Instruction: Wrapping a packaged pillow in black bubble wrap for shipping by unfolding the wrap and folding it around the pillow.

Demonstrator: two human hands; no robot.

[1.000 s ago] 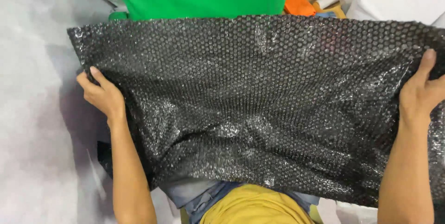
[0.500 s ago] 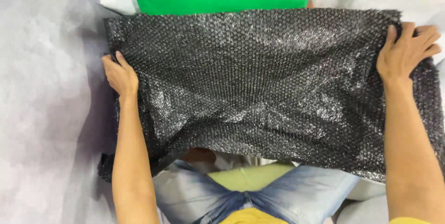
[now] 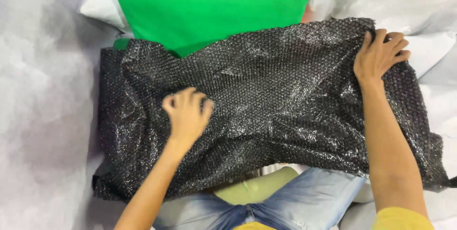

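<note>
Across the middle of the frame, from the left third almost to the right edge, lies a large sheet of black bubble wrap (image 3: 285, 101), crumpled and glossy, its far edge running up from the left toward the upper right and its near edge sagging over the person's lap. The left hand (image 3: 187, 113) sits on the sheet left of centre, palm down, its fingers (image 3: 193, 97) curled loosely and pressing on the bubbled surface; whether any of the plastic is pinched under them cannot be told. The right hand (image 3: 378, 56) is in the upper right of the frame at the sheet's far right corner, its fingers (image 3: 397, 44) spread and lying over the edge there, with the thumb on the black plastic; it rests on the corner rather than closing round it, so far as the view shows. Just beyond the sheet, at the top centre of the frame, lies a bright green piece of smooth fabric (image 3: 209, 9), and the far edge of the bubble wrap overlaps its lower part. White wrapping sheets (image 3: 419, 1) are heaped in the upper right, behind and beside the right hand. A pale grey cloth surface (image 3: 43, 116) fills the left side of the frame. At the bottom centre, the person's faded blue denim jeans (image 3: 295, 201) show below the sheet's near edge, with a pale green seat (image 3: 257, 189) between the legs.
</note>
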